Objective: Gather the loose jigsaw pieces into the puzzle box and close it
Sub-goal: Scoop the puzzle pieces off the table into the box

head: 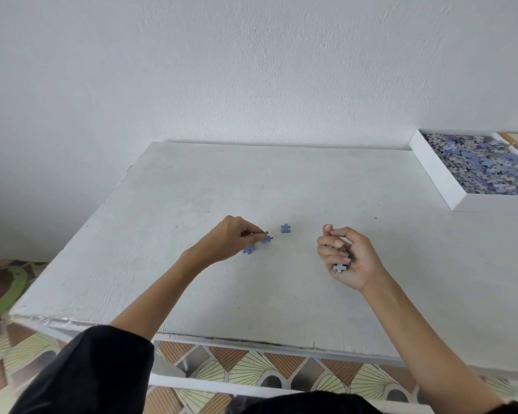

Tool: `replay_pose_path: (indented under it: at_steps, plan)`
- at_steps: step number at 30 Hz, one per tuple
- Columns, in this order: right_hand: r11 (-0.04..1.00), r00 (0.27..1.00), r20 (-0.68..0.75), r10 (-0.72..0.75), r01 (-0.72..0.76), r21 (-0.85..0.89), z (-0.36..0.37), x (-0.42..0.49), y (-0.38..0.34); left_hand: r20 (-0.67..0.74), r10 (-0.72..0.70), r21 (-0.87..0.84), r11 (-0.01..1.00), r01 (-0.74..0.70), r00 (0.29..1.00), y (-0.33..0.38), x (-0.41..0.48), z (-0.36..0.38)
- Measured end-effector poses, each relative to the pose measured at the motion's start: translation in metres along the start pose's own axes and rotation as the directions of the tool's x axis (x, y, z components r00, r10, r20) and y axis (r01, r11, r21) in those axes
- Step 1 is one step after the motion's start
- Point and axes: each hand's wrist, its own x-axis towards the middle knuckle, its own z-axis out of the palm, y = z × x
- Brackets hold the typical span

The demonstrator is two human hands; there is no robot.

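Blue, loose on the white table [192, 189]: three jigsaw pieces [286, 228], two just beside the left hand [234, 237], pinching a fourth piece [265, 232] at fingertips. Right hand [346, 258] clenched round gathered pieces [340, 267] (pale backs showing). Puzzle box [437, 176] open, far right, full.

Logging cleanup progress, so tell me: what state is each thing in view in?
Left hand: pinches one jigsaw piece.
Right hand: curled round gathered pieces.
Puzzle box: open, holding many pieces.
Three loose pieces: flat on the table, not in the box.
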Motion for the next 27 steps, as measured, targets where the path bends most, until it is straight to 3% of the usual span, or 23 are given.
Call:
replay_pose_path:
  at_steps: [4,8,10,12,14,16,18,20,21,23,27]
  plan:
    - [0.995,0.999,0.035,-0.017,0.013,0.098,0.000,0.003,0.000,0.020,0.038,-0.106,0.994,-0.036,0.999,0.003,-0.002,-0.004]
    - [0.951,0.995,0.095,-0.036,0.005,0.310,-0.003,0.007,-0.001,0.054,-0.002,-0.456,0.890,0.027,0.999,0.016,-0.005,-0.005]
    - [0.922,0.996,0.086,-0.019,-0.016,0.387,-0.005,0.008,0.001,0.148,-0.028,-0.726,0.675,0.128,0.989,0.017,-0.004,-0.004]
    - [0.897,0.996,0.092,0.007,-0.047,0.439,-0.007,0.011,0.006,0.230,-0.024,-0.895,0.386,0.221,0.973,0.015,-0.003,-0.003]
    - [0.885,0.995,0.103,0.009,-0.056,0.462,-0.008,0.014,0.011,0.285,-0.031,-0.940,0.188,0.285,0.958,0.016,-0.002,0.000]
    - [0.903,0.996,0.092,-0.005,-0.035,0.429,-0.006,0.018,0.014,0.340,-0.048,-0.935,0.086,0.343,0.939,0.016,-0.001,0.004]
    - [0.959,0.999,0.035,-0.022,0.011,0.284,0.000,0.021,0.014,0.378,-0.077,-0.921,0.074,0.384,0.923,0.014,0.002,0.007]
    - [0.997,0.992,-0.110,-0.068,0.063,-0.046,0.009,0.022,0.013,0.393,-0.090,-0.913,0.083,0.400,0.915,0.015,0.002,0.006]
    - [0.963,0.973,-0.188,-0.131,0.080,-0.259,0.014,0.022,0.013,0.391,-0.091,-0.913,0.084,0.398,0.916,0.015,0.001,0.005]
    - [0.799,0.928,-0.243,-0.284,0.089,-0.594,0.018,0.024,0.010,0.375,-0.106,-0.915,0.114,0.386,0.921,0.014,0.000,0.001]
    - [0.584,0.902,-0.184,-0.391,0.088,-0.807,0.020,0.027,0.007,0.303,-0.174,-0.879,0.327,0.346,0.937,0.008,-0.001,-0.005]
